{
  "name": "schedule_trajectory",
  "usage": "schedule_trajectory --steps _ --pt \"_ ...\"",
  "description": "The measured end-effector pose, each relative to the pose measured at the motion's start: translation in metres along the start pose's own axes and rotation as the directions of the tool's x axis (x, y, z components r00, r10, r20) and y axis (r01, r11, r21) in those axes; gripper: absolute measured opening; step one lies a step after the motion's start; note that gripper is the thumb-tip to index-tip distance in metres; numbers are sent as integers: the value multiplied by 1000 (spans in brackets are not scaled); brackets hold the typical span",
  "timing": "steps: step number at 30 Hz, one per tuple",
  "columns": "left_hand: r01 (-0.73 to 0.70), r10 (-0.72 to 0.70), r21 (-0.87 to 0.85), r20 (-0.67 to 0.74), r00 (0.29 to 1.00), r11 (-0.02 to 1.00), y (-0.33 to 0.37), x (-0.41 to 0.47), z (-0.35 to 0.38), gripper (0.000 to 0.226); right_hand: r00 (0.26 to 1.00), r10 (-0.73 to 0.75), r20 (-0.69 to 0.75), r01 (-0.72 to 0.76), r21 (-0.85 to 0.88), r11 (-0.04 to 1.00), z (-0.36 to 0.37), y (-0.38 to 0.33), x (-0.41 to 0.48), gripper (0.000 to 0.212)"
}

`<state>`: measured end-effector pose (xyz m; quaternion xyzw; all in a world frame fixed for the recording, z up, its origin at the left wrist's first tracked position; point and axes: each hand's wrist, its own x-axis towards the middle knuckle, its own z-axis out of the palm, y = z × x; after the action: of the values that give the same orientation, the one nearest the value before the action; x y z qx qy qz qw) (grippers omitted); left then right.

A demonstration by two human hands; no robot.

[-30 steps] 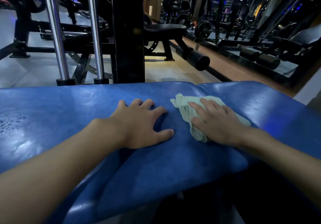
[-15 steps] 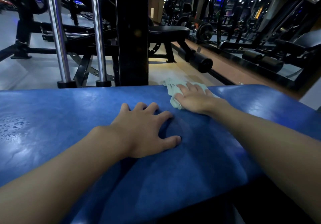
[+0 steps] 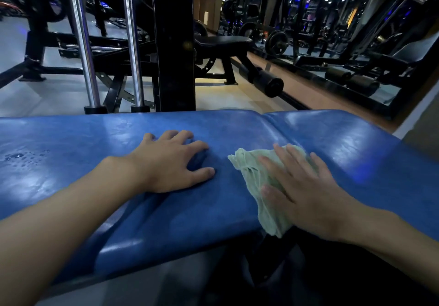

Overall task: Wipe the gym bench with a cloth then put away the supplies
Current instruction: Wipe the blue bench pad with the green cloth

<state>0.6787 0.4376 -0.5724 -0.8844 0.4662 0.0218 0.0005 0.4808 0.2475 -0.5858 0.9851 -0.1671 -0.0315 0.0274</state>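
Head view shows the wiping step in hand — the right hand (image 3: 306, 194) presses the cloth (image 3: 257, 187) flat-fingered onto the blue bench (image 3: 95, 153) near its front edge; the left hand (image 3: 171, 161) rests open, bracing. Droplets (image 3: 21, 158) far left likely need wiping next.

1. We see a blue padded worktop (image 3: 71, 134) spanning mid-frame, with a seam (image 3: 269, 125) right of centre.
2. Our left grip (image 3: 171, 163) rests flat at centre.
3. Our right grip (image 3: 306, 191) presses a pale green cloth (image 3: 251, 170) at lower right.
4. Water droplets (image 3: 21, 158) bead at far left.
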Motion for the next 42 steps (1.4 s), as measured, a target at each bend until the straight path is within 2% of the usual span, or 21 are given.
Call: schedule_trajectory --steps 2,6,9,13,18,22,27,28,31,33,36,39,42 --pt "15 -14 -17 37 999 1000 -6 -1 0 94 1000 -6 7 6 -9 1000 0 -5 7 98" --pt "-4 5 -12 63 998 1000 -10 2 2 92 999 -20 26 20 31 999 2 -7 60 96" --pt "-23 22 25 49 999 999 -12 4 5 89 999 13 39 -15 62 998 0 -6 122 78" --pt "-33 32 51 27 999 998 -13 5 9 86 997 56 49 -60 78 995 -7 -16 203 64" --pt "-32 31 41 15 999 999 -12 3 10 81 994 94 62 -101 120 988 -13 -20 250 66" --pt "-18 16 37 57 998 999 -11 3 7 80 993 101 62 -108 120 987 -9 -22 228 64" --pt "-3 3 9 64 998 1000 -10 3 3 82 998 42 42 -46 110 993 -4 -23 150 62" --pt "0 0 5 66 998 1000 -10 2 3 82 999 29 35 -32 105 994 -2 -22 131 66" --pt "12 -12 2 73 997 1000 -10 1 2 73 999 -17 -29 17 -4 1000 4 -22 73 96" --pt "16 -15 -7 55 998 1000 -10 -1 1 69 999 -8 -51 6 -41 999 5 -23 39 98" --pt "38 -35 -54 47 998 998 -10 -5 0 70 1000 -12 11 13 -29 999 2 -22 7 109" --pt "59 -57 -55 45 997 997 -15 -8 -3 71 1000 -2 17 2 0 1000 -1 -21 3 110" --pt "80 -79 -15 56 995 997 -22 -11 -3 70 1000 -13 14 12 38 999 -1 -26 19 90"
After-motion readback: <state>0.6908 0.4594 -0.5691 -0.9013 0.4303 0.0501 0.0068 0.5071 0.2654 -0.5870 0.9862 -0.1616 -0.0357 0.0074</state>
